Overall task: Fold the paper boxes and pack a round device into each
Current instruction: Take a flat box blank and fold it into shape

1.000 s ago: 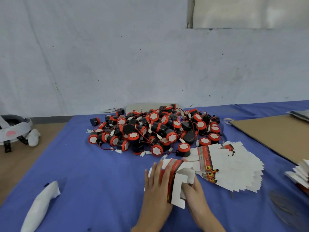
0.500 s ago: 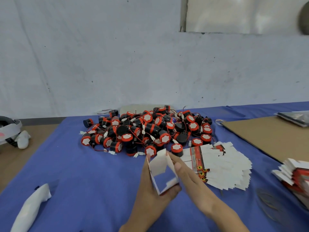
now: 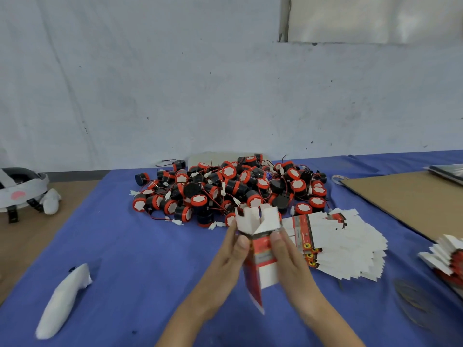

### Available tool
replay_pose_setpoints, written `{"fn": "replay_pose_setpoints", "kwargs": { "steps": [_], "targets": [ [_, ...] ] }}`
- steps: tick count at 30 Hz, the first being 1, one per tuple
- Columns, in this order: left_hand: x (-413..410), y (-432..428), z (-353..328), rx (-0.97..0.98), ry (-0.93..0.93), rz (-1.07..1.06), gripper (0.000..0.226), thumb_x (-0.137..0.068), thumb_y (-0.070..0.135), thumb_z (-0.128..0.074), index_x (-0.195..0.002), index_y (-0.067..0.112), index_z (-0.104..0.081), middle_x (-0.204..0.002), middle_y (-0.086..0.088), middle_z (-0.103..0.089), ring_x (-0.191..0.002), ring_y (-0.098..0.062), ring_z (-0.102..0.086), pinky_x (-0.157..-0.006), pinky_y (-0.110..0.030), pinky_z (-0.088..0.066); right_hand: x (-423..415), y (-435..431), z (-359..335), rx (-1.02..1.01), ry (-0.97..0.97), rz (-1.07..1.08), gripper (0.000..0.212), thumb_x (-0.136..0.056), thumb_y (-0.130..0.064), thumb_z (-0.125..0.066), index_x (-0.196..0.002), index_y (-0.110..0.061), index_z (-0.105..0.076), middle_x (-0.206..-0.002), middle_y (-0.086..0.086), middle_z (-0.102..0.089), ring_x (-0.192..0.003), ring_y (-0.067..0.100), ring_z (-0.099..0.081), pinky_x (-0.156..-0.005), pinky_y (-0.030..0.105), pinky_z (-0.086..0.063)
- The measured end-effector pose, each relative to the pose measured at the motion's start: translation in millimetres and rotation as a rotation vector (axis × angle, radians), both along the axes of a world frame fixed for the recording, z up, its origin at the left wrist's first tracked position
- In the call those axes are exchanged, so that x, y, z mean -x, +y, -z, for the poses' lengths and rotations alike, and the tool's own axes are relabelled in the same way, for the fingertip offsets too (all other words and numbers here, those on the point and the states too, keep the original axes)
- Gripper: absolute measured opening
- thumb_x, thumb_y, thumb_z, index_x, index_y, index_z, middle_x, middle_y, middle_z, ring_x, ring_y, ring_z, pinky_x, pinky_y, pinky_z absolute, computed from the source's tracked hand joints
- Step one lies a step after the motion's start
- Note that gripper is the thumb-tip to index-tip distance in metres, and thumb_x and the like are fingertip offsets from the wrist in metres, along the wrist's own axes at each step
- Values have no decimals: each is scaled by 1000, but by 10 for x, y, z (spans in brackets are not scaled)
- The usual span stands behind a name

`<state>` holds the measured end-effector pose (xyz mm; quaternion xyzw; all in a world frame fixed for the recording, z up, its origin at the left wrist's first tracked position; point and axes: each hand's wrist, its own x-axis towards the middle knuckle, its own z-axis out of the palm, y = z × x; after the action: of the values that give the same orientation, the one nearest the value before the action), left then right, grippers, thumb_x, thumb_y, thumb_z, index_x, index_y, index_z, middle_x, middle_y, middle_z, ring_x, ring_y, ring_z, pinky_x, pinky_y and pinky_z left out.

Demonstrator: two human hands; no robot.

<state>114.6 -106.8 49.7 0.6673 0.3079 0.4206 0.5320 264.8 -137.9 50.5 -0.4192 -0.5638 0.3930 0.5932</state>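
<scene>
A red and white paper box stands upright between both hands above the blue table cover. Its white top flaps stick up, open. My left hand grips its left side with the thumb on the front. On the right side, my right hand holds it the same way. Behind the box lies a heap of round black and red devices with thin wires. A fanned stack of flat box blanks lies just right of my hands.
A brown cardboard sheet lies at the right, with another stack of blanks at the right edge. A white wrapped bundle lies at the lower left. A white helmet-like object sits off the table at the left.
The box went from flat on the table, to opened into a tube, to now being held upright with its printed side toward me. The camera view has shifted slightly.
</scene>
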Motion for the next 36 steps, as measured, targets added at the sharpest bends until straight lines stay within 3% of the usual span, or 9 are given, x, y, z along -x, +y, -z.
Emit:
{"fn": "replay_pose_setpoints", "kwargs": {
  "steps": [6,10,13,16,20,23,28,33,36],
  "targets": [
    [55,-9,-124,149,-134,-30,62,-82,81,-49,-126,41,-64,-129,4,-67,-124,-16,-60,-94,-35,-52,-130,-29,-171,434,578,-56,60,-70,-59,-62,-112,-17,-70,-100,17,-77,-82,30,-76,-63,40,-62],
    [65,-66,-125,265,-235,107,58,-85,71,-57,-128,33,-65,-136,-8,-62,-128,-28,-57,-104,-43,-50,-118,-136,-155,467,536,-207,50,-70,-60,-56,-86,-21,-83,-87,13,-77,-70,26,-75,-55,35,-60],
    [42,-98,-89,313,-255,42,52,-86,68,-52,-118,32,-71,-125,-9,-69,-119,-26,-64,-92,-36,-56,-104,-174,-151,397,411,-197,48,-91,-47,-46,-68,-22,-79,-60,2,-71,-51,13,-69,-46,23,-53],
    [93,-90,-18,282,-251,-71,57,-90,59,-46,-126,17,-63,-117,-12,-72,-110,-28,-69,-84,-31,-58,-92,-99,-162,252,38,-37,31,-98,-46,-45,-112,-28,-66,-88,3,-75,-79,19,-74,-64,28,-57],
    [110,-95,-69,104,-98,-321,53,-78,61,-58,-116,24,-61,-99,7,-76,-90,-12,-74,-76,-25,-57,-153,23,-68,114,-56,174,23,-103,-28,-49,-123,-39,-53,-120,-6,-66,-106,14,-67,-75,22,-57],
    [32,-123,-68,-21,-50,-459,26,-91,44,-62,-115,36,-58,-101,24,-71,-90,5,-68,-67,-7,-49,25,-53,-42,57,-100,22,40,-97,-57,-48,-137,-55,-43,-129,-41,-50,-120,-17,-49,-82,0,-43],
    [-55,-247,-91,23,-100,-239,34,-91,61,-38,-119,59,-58,-117,27,-67,-107,7,-63,-81,-9,-50,257,-112,35,-60,-249,60,80,-81,-86,-44,-151,-58,-16,-154,-44,-1,-137,-26,-11,-88,-7,-32],
    [14,-244,-85,41,-109,-228,41,-97,54,-34,-130,42,-56,-116,19,-70,-107,-2,-67,-81,-13,-52,238,-127,69,-88,-156,58,55,-95,-56,-53,-144,-59,-29,-149,-24,-39,-137,1,-44,-105,17,-43],
    [2,-251,-75,73,-114,-226,52,-94,58,-36,-138,35,-52,-113,19,-70,-104,-2,-68,-77,-14,-54,278,-150,68,-93,-200,34,46,-98,-50,-50,-142,-58,-37,-147,-30,-42,-137,-3,-42,-106,15,-42]
  ]
}}
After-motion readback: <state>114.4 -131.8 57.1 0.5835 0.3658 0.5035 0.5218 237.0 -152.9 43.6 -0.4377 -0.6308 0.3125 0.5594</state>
